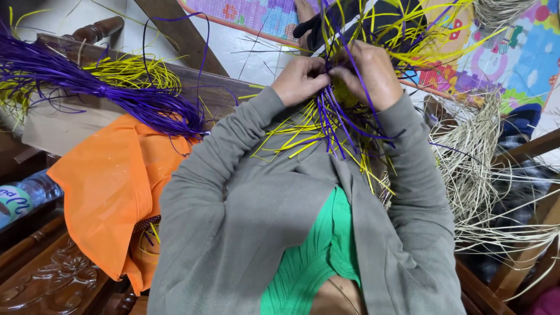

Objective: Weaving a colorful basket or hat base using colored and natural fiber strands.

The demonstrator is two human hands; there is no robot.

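My left hand (300,79) and my right hand (370,73) meet close together in front of my chest, both pinched on a small woven piece of yellow and purple strips (338,93). Loose yellow and purple strands (326,131) hang down from it over my grey sleeves and fan upward past my hands. The woven middle is mostly hidden by my fingers.
A tied bundle of purple strips (99,90) and yellow strips (131,73) lies on a wooden bench at left, beside an orange cloth (111,181) and a plastic bottle (23,198). Pale straw strands (472,157) pile at right. A colourful mat (519,52) covers the floor.
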